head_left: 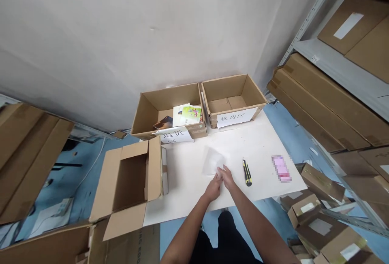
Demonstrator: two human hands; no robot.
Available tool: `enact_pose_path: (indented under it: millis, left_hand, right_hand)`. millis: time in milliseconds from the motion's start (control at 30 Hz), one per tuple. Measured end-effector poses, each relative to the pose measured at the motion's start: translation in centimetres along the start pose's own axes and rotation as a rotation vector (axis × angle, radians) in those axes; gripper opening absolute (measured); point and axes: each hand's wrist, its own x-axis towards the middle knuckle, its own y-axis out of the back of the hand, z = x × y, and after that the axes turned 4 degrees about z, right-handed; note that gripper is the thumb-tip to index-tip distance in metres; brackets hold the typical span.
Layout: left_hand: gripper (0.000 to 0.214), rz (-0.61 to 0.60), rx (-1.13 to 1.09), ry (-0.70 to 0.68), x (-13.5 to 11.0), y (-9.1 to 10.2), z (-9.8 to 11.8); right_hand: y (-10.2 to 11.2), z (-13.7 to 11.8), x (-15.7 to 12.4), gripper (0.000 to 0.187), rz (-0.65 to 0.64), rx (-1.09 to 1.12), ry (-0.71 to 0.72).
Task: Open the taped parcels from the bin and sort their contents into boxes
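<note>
A thin, whitish, see-through plastic bag (212,160) is spread over the white tabletop (188,183) near its front middle. At its near corner, my left hand (213,188) is closed on the bag. Right beside it, my right hand (226,176) pinches the same edge, with the fingers of both hands meeting. Whether anything is inside the bag is hard to make out. To the right of my right hand lies a yellow and black box cutter (247,173).
An open carton (130,154) stands at the table's left. Behind are two labelled boxes, one box (188,131) with books (191,114), the other box (234,112) at right. A pixelated pink item (281,168) lies right. Shelves with cartons (328,106) flank the right side.
</note>
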Motion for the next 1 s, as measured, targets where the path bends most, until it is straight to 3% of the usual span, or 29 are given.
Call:
enact_pose_path:
  millis: [67, 133, 200, 267, 367, 467, 567, 633, 700, 767, 833, 933, 1000]
  left_hand:
    - [0.066, 0.013, 0.039, -0.040, -2.6, 1.1, 1.5]
    - [0.058, 0.113, 0.090, -0.038, -5.5, 4.1, 2.8]
    - [0.052, 0.322, 0.175, -0.004, -9.3, 8.8, 3.3]
    - [0.047, 0.581, 0.325, 0.062, -14.2, 14.8, 2.8]
    - [0.043, 0.848, 0.563, 0.261, -22.9, 23.5, -0.1]
    - [0.048, 0.795, 0.652, 0.485, -30.1, 28.7, -4.3]
    - [0.047, 0.605, 0.558, 0.560, -33.8, 29.1, -7.3]
    - [0.045, 0.558, 0.502, 0.527, -34.8, 27.7, -8.1]
    - [0.044, 0.583, 0.495, 0.508, -35.2, 26.0, -8.0]
    - [0.038, 0.630, 0.514, 0.511, -35.6, 24.3, -7.5]
    - [0.030, 0.682, 0.537, 0.502, -36.1, 23.0, -7.1]
    - [0.018, 0.795, 0.559, 0.443, -36.7, 21.8, -6.9]
    - [0.014, 0.870, 0.561, 0.386, -36.7, 21.4, -6.7]
  right_hand:
    - [-1.0, -2.0, -1.2, 0.050, 0.008, 0.025, 0.025]
    - [-1.8, -4.2, -2.6, 0.041, 0.042, -0.001, 0.113]
    - [-3.1, -6.9, -4.4, 0.037, 0.088, -0.057, 0.255]
    - [-5.4, -10.1, -7.0, 0.034, 0.088, -0.130, 0.424]
    - [-11.7, -14.6, -12.3, 0.025, 0.008, -0.234, 0.760]
    - [-20.4, -17.1, -17.9, 0.018, -0.103, -0.370, 1.137]
    - [-29.3, -16.2, -21.7, 0.026, -0.208, -0.663, 1.289]
    - [-33.7, -13.8, -22.8, 0.030, -0.371, -0.953, 1.152]
    - [-36.3, -11.0, -23.3, 0.027, -0.575, -1.231, 0.892]
    - [-37.1, -8.4, -23.6, 0.024, -0.662, -1.356, 0.746]
    - [-36.8, -6.6, -24.0, 0.031, -0.648, -1.377, 0.725]
    - [-34.3, -5.3, -24.8, 0.044, -0.524, -1.304, 0.836]
    - [-31.3, -4.9, -25.2, 0.048, -0.412, -1.239, 0.978]
